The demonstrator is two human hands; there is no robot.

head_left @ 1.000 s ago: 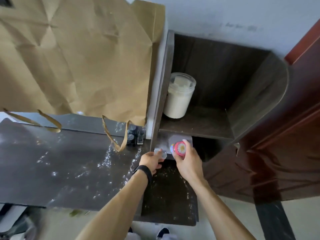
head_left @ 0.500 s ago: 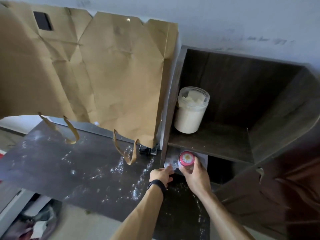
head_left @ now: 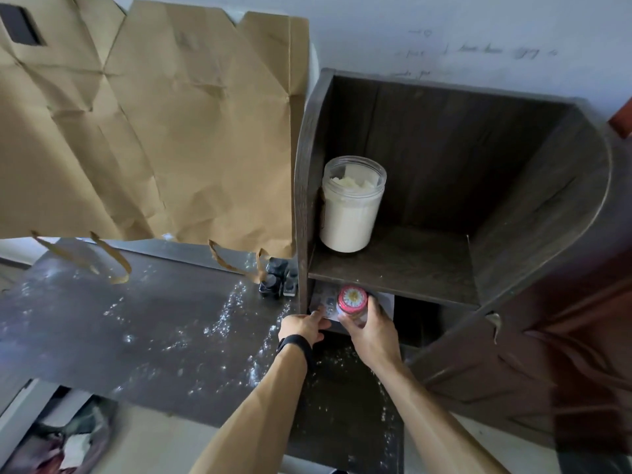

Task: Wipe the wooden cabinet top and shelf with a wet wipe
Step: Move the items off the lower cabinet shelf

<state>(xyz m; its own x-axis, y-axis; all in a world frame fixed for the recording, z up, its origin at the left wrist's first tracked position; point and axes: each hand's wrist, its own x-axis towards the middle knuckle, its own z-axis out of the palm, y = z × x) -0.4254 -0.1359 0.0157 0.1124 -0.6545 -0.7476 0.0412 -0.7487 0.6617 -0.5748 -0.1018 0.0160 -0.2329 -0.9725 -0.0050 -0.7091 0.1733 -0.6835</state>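
The right hand [head_left: 371,331] has its fingers curled round a small jar [head_left: 352,299] with a pink lid, held at the mouth of the low compartment under the shelf [head_left: 410,265] of the dark wooden cabinet [head_left: 547,206]. The left hand [head_left: 302,325] reaches in beside it, its fingers [head_left: 319,311] lying on a pale packet [head_left: 325,301] there. Whether they pinch it I cannot tell. No loose wet wipe shows, and the packet may be the wipe pack, though its print is too blurred to say. The opening is tight, so the jar could knock the shelf edge and slip from the hand, or the packet could drag it over as it comes out. On the shelf above, a big open jar [head_left: 352,206] of white stuff stands hard against the left wall, and a careless wipe there could tip it and spill more powder. The counter [head_left: 136,319] is dark and scattered with white specks, thickest near the cabinet. Wiping them dry would likely smear them or push them off the front edge. Small dark bottles [head_left: 273,280] stand in the corner under a hanging brown paper bag [head_left: 154,131], whose loose handles dangle just over the counter. Behind is a pale wall [head_left: 444,35] with faint writing, and a reddish door [head_left: 581,336] is at the right.
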